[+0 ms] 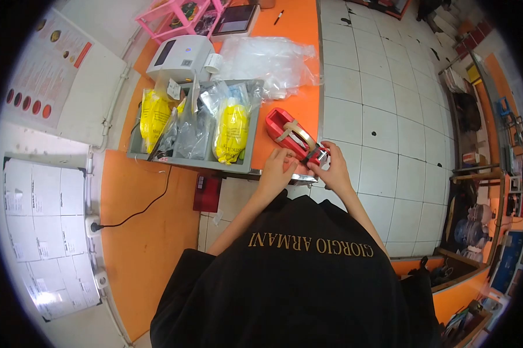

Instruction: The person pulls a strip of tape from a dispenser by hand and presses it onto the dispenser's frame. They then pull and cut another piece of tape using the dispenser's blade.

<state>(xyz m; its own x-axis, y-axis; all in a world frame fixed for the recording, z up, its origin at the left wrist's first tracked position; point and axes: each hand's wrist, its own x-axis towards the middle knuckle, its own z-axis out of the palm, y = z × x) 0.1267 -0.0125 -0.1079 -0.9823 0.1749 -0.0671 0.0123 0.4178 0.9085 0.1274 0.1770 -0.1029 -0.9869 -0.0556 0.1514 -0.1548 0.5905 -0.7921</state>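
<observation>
A red tape dispenser (288, 132) with a roll of tan tape stands near the front edge of the orange table (139, 197). My left hand (277, 168) rests beside its cutter end, fingers curled against the table edge. My right hand (331, 167) pinches at the dispenser's cutter end; a tape strip between the fingers is too small to make out. A thin silvery item (301, 178) lies under both hands at the table edge.
A grey tray (247, 165) holds yellow and clear plastic packets (231, 130). Behind it stand a white label printer (179, 58), a heap of clear bags (270, 61) and a pink rack (174, 17). A black cable (145, 206) runs to a wall socket. White tiled floor lies to the right.
</observation>
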